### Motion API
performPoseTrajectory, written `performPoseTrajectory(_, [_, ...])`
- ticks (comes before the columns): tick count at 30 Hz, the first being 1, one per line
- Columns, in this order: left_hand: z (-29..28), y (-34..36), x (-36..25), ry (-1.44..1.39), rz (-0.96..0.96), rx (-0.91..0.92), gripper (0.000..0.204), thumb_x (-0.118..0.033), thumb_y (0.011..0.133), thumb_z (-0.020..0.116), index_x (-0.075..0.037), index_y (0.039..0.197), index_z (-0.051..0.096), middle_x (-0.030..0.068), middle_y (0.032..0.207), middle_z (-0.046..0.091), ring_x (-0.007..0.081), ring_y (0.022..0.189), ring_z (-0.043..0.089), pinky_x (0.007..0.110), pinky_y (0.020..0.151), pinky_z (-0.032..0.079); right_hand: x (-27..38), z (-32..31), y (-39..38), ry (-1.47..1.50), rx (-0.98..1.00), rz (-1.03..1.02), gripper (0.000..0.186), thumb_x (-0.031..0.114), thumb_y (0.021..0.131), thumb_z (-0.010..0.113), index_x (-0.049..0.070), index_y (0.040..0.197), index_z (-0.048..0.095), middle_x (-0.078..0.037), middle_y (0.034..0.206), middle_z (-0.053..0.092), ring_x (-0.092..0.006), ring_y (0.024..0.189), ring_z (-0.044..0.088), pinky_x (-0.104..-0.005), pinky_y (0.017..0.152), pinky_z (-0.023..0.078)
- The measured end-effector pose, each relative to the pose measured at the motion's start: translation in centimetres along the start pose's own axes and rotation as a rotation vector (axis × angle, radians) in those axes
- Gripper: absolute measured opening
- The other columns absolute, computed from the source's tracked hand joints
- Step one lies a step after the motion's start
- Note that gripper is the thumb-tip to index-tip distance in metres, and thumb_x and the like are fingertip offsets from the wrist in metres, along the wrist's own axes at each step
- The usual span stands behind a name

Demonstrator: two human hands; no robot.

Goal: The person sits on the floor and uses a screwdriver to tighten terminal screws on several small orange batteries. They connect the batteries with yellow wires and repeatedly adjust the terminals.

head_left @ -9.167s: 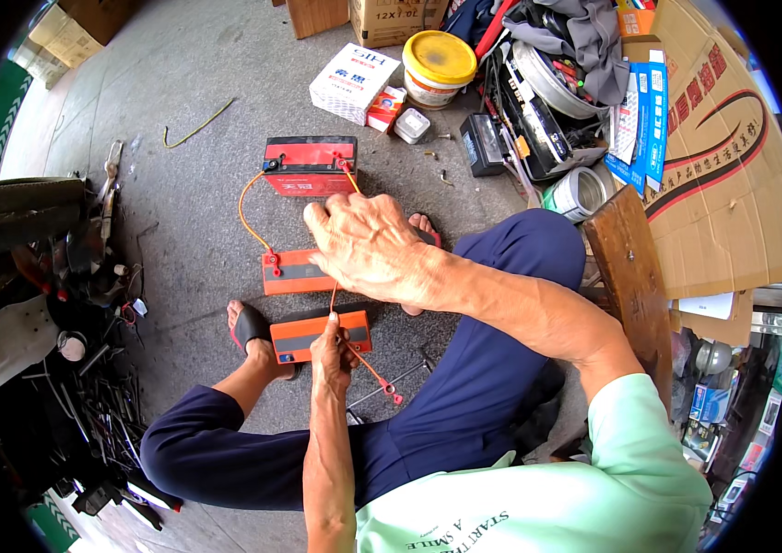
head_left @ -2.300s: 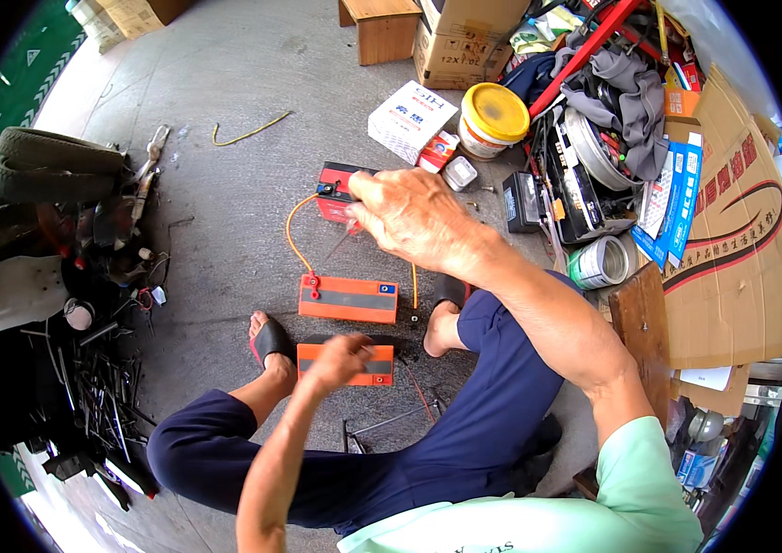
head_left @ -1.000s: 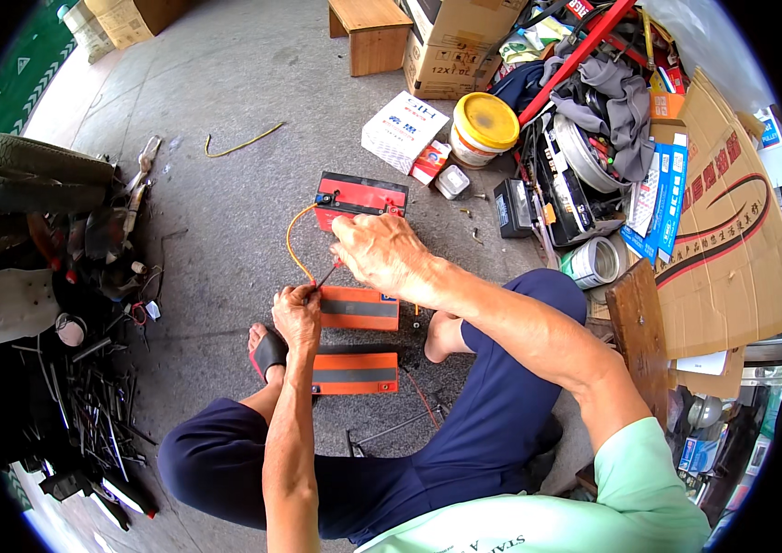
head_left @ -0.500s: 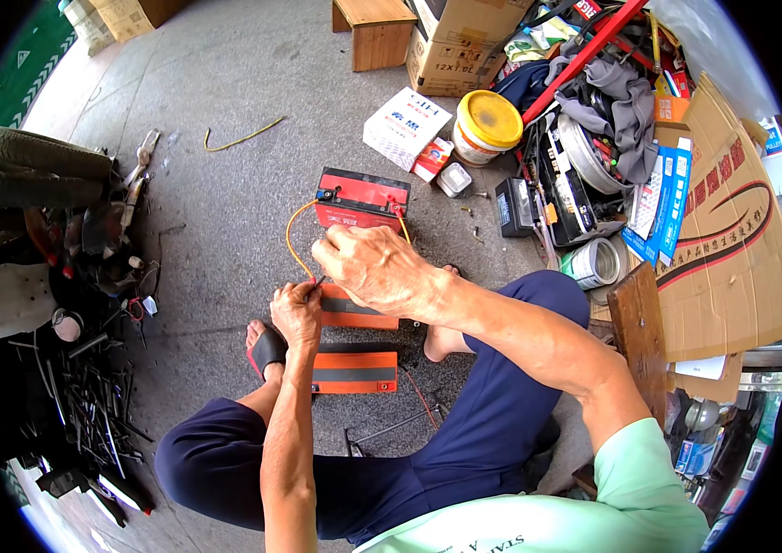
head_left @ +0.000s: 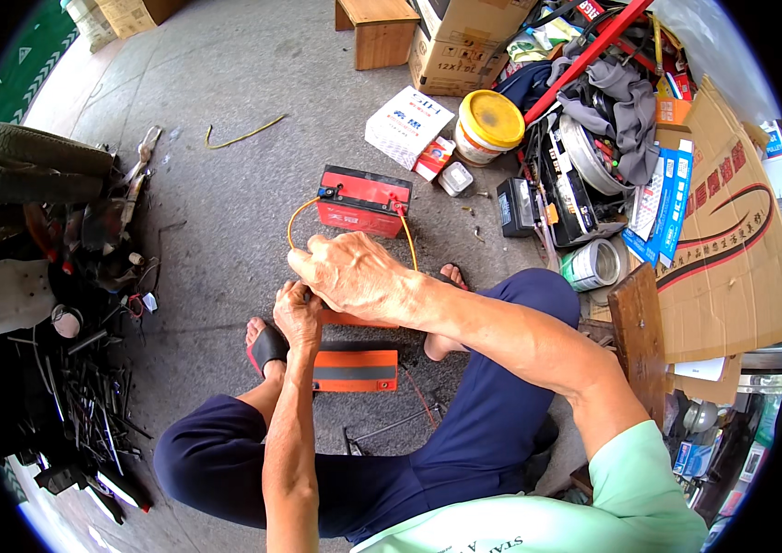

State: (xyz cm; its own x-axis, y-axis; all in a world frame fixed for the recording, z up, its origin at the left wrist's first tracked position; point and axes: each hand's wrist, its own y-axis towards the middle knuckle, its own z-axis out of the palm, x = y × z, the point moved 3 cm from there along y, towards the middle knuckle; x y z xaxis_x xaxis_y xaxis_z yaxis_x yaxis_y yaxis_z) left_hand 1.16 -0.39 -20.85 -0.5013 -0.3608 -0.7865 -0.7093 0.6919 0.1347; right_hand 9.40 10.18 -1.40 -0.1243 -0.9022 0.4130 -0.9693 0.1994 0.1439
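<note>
A battery with a red top (head_left: 365,191) stands beyond my hands, a yellow wire (head_left: 295,218) fixed at its left end and another yellow wire (head_left: 411,241) at its right. The left wire curves down to my fingers. My left hand (head_left: 299,318) is closed in a pinch at that wire's end, its fingertips partly covered. Over them reaches my right hand (head_left: 354,275), fingers bent together; what they grip is hidden. Beneath the hands an orange battery (head_left: 354,319) shows only a strip. Nearer me lies another orange battery (head_left: 355,372) with a grey band.
Tyres (head_left: 45,161) and dark metal parts (head_left: 105,387) lie at left. On the right are a yellow-lidded bucket (head_left: 490,124), a white box (head_left: 407,127), a small black battery (head_left: 516,207) and cardboard (head_left: 727,230). A wooden stool (head_left: 377,35) stands at the far side.
My right hand has moved left and nearer me, onto the left fingertips, covering more of the middle orange battery. The left yellow wire's lower part has shifted left.
</note>
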Motion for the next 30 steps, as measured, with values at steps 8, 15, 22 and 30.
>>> performPoseTrajectory(8, [0.0,-1.1,0.8,-0.272,-0.222,-0.022,0.015,-0.014,0.075,0.071,-0.003,0.082,0.065,0.006,0.077,0.06,0.0217,0.075,0.06,0.032,0.07,0.046,0.3,0.4,1.1,0.121,-0.019,-0.195,0.017,0.013,0.073,0.063,0.001,0.083,0.056,-0.018,0.082,0.06,-0.0347,0.074,0.064,-0.0428,0.061,0.052])
performPoseTrajectory(15, [-0.4,-1.3,0.5,-0.348,-0.141,0.054,0.023,-0.018,0.073,0.074,-0.002,0.088,0.065,0.0088,0.092,0.064,0.0211,0.085,0.061,0.031,0.076,0.046,0.2,0.5,1.9,-0.047,0.007,-0.108,0.022,0.018,0.073,0.064,0.0,0.084,0.058,-0.017,0.082,0.059,-0.0298,0.071,0.066,-0.0399,0.059,0.052])
performPoseTrajectory(22, [0.5,-2.0,1.8,0.012,-0.141,0.049,0.043,-0.029,0.076,0.068,-0.002,0.108,0.058,0.0182,0.098,0.063,0.0346,0.092,0.061,0.04,0.078,0.047,1.6,1.2,0.8,-0.015,-0.1,-0.196,0.027,0.011,0.072,0.065,-0.001,0.094,0.052,-0.02,0.087,0.056,-0.0337,0.074,0.065,-0.0427,0.062,0.052])
performPoseTrajectory(30, [-1.5,-1.4,-0.3,0.142,-0.292,0.129,0.042,-0.03,0.079,0.066,-0.007,0.112,0.056,0.013,0.102,0.064,0.0248,0.093,0.061,0.035,0.08,0.046,1.5,0.7,1.5,-0.144,0.219,0.108,0.026,0.016,0.073,0.063,-0.001,0.093,0.056,-0.015,0.092,0.056,-0.0283,0.088,0.061,-0.0392,0.066,0.053])
